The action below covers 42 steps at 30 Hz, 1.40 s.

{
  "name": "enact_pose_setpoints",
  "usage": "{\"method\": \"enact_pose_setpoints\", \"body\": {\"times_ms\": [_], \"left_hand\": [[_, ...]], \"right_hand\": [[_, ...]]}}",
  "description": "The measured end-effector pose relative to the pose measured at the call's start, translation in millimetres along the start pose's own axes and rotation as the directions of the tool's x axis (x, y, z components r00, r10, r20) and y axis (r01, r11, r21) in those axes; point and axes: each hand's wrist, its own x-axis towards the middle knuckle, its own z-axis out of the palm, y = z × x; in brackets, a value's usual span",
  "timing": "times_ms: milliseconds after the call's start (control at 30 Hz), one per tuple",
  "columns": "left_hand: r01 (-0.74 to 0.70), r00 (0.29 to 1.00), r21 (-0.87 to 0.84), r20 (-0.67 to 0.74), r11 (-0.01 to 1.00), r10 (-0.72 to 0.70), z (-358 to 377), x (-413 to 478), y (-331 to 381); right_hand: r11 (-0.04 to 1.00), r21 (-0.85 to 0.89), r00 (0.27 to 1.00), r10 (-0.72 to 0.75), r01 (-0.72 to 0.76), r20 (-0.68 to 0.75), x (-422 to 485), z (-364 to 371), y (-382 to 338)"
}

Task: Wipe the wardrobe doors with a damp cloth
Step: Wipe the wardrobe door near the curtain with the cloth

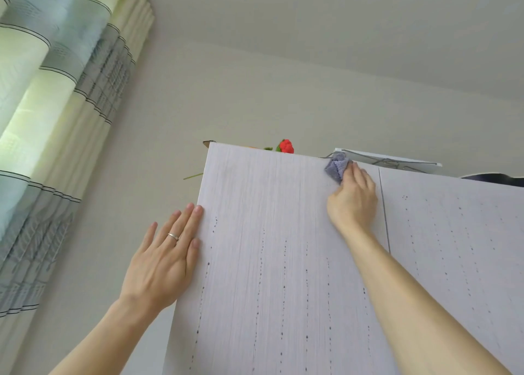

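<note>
The wardrobe has pale grey doors with dotted vertical lines; the left door (pixel 269 247) fills the middle and the right door (pixel 453 232) lies beyond a thin gap. My right hand (pixel 353 198) grips a bunched grey-blue cloth (pixel 337 167) and presses it against the top right corner of the left door. My left hand (pixel 167 255), with a ring on it, lies flat with straight fingers at the left door's outer edge.
A red knitted flower (pixel 286 146) and a white box with wire hangers (pixel 397 160) sit on top of the wardrobe. A striped curtain (pixel 56 119) hangs at the left. The wall and ceiling lie behind.
</note>
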Motion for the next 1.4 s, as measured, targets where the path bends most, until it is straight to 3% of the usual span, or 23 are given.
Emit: {"method": "enact_pose_setpoints", "body": {"times_ms": [33, 100, 133, 200, 233, 267, 300, 400, 467, 500, 567, 633, 700, 733, 867, 933, 1033, 1167, 1200, 1233, 1267, 1333, 1400], "left_hand": [[0.0, 1.0, -0.002, 0.009, 1.0, 0.0, -1, 0, 0], [-0.004, 1.0, -0.009, 0.018, 1.0, 0.004, -1, -1, 0], [-0.007, 1.0, -0.015, 0.022, 1.0, 0.007, -2, -1, 1], [-0.01, 0.999, -0.019, 0.039, 1.0, 0.01, -6, 0, 1], [-0.019, 0.999, -0.016, 0.037, 1.0, 0.019, -7, 2, 4], [-0.025, 0.999, -0.012, 0.039, 1.0, 0.026, -7, 2, 2], [-0.034, 0.998, -0.014, 0.052, 0.999, 0.034, -8, 2, 3], [-0.035, 0.996, -0.049, 0.075, 0.998, 0.038, -8, -3, 3], [-0.016, 0.995, -0.084, 0.092, 0.996, 0.024, -6, -6, 1], [-0.013, 0.996, -0.086, 0.081, 0.996, 0.02, -7, -6, 2], [-0.018, 0.997, -0.072, 0.078, 0.997, 0.024, -8, -6, 1], [-0.024, 0.997, -0.06, 0.074, 0.998, 0.028, -9, -6, 0], [-0.043, 0.996, -0.071, 0.072, 0.997, 0.048, -5, -6, 0], [-0.046, 0.996, -0.084, 0.075, 0.995, 0.052, -5, -5, 0], [-0.004, 0.994, -0.148, 0.106, 0.989, 0.02, -3, -7, 1], [0.007, 0.995, -0.164, 0.101, 0.986, 0.01, -5, -8, 1], [0.008, 0.994, -0.179, 0.106, 0.984, 0.012, -6, -9, 0], [-0.009, 0.996, -0.185, 0.088, 0.983, 0.026, -5, -8, -4], [-0.006, 0.996, -0.194, 0.084, 0.981, 0.023, -3, -8, -4], [0.0, 0.997, -0.202, 0.081, 0.979, 0.017, -1, -8, -4], [0.005, 0.997, -0.207, 0.077, 0.978, 0.011, -1, -10, -4], [0.003, 0.997, -0.21, 0.072, 0.978, 0.012, 0, -10, -2], [0.006, 0.997, -0.206, 0.072, 0.979, 0.009, -1, -11, -1]], "right_hand": [[1.0, 0.028, 1.0, 0.0, 0.0, -0.02, -10, 4, -15], [0.967, 0.147, 0.978, -0.206, 0.206, -0.019, -42, 11, -50], [0.91, 0.188, 0.927, -0.374, 0.368, -0.004, -64, 16, -63], [0.726, 0.241, 0.737, -0.674, 0.644, 0.061, -104, 18, -81], [0.651, 0.242, 0.649, -0.754, 0.72, 0.098, -112, 14, -83], [0.614, 0.24, 0.606, -0.787, 0.752, 0.114, -111, 14, -83], [0.641, 0.21, 0.637, -0.765, 0.738, 0.094, -102, 14, -81], [0.892, 0.155, 0.904, -0.428, 0.424, -0.01, -59, 18, -85], [0.954, 0.178, 0.968, -0.25, 0.241, 0.026, -54, 21, -99], [0.948, 0.189, 0.965, -0.263, 0.255, 0.015, -62, 21, -106], [0.87, 0.225, 0.895, -0.447, 0.438, -0.011, -94, 21, -112], [0.72, 0.261, 0.741, -0.671, 0.643, 0.024, -128, 18, -108], [0.619, 0.257, 0.63, -0.775, 0.742, 0.048, -133, 17, -107], [0.628, 0.249, 0.641, -0.767, 0.738, 0.035, -120, 19, -109], [0.886, 0.228, 0.911, -0.413, 0.404, -0.011, -65, 28, -126], [0.911, 0.239, 0.937, -0.349, 0.336, 0.017, -78, 31, -132], [0.844, 0.232, 0.868, -0.496, 0.483, -0.006, -132, 28, -123], [0.663, 0.23, 0.665, -0.742, 0.712, 0.082, -148, 10, -97], [0.654, 0.171, 0.65, -0.755, 0.737, 0.084, -135, 9, -90], [0.69, 0.107, 0.688, -0.723, 0.715, 0.063, -118, 8, -84], [0.772, 0.056, 0.772, -0.635, 0.633, 0.016, -101, 8, -78], [0.947, 0.042, 0.947, -0.317, 0.319, -0.054, -73, 5, -64], [0.987, 0.096, 0.991, -0.128, 0.132, -0.046, -73, 6, -57]]}}
